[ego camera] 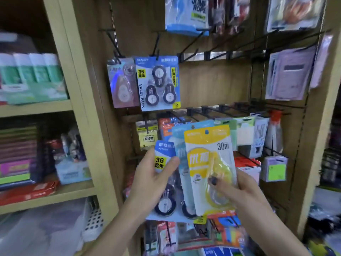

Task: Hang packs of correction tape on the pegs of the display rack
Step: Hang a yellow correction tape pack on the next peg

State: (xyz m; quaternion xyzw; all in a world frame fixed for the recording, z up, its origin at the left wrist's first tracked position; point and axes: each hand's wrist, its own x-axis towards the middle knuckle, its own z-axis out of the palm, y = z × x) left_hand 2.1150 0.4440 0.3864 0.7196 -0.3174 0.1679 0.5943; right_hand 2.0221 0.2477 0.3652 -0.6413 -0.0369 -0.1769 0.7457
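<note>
My left hand grips a fanned stack of correction tape packs: a blue value pack at the back and a light blue pack in front of it. My right hand pinches the yellow 30 m pack at the front, thumb on its blister. On the wooden display rack, a blue value pack and a purple pack hang side by side on the upper left pegs. Several black pegs to their right stand bare.
More packaged stationery hangs on the lower row and at the top of the rack. A purple pack hangs at the right. Wooden shelves on the left hold boxes and glue bottles. A white perforated basket sits low left.
</note>
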